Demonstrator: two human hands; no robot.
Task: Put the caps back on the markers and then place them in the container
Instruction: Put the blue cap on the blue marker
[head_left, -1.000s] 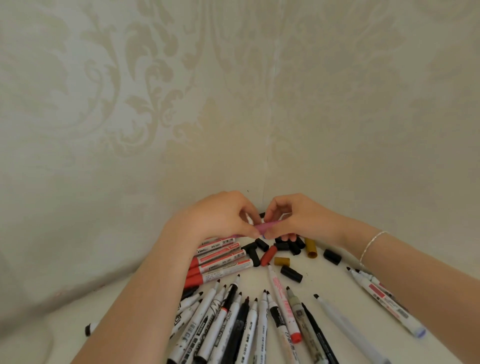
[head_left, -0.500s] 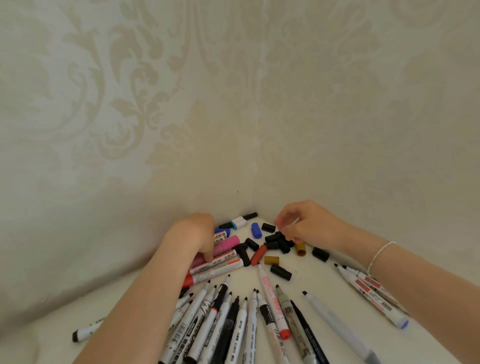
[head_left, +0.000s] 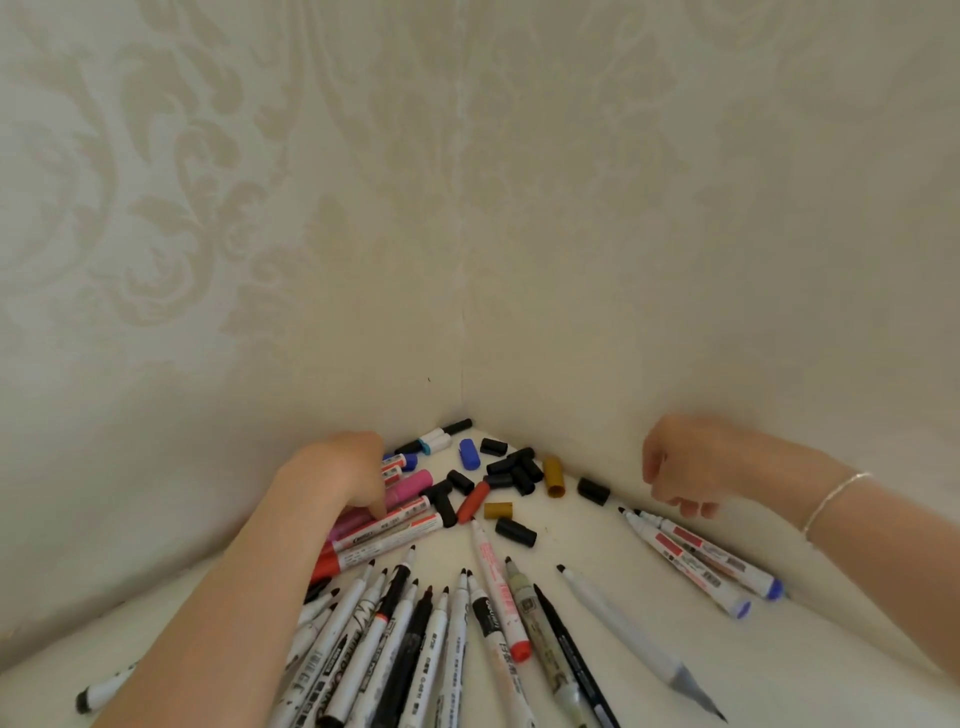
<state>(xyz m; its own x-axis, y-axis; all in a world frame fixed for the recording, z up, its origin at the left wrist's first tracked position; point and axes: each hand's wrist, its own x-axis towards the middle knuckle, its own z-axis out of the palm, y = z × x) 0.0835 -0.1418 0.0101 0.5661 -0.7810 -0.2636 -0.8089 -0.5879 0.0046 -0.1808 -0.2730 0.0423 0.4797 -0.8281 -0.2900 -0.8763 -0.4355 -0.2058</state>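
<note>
Right hand (head_left: 685, 470) pulled away from the cylindrical plastic caps (head_left: 511, 470), loosely curled, holding nothing; left hand (head_left: 340, 475) fingers press the smooth pink marker (head_left: 410, 486) beside them.

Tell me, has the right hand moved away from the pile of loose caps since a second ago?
Yes. The right hand has pulled off to the right of the black caps in the corner, and now hovers above the two uncapped markers by the right wall.
</note>
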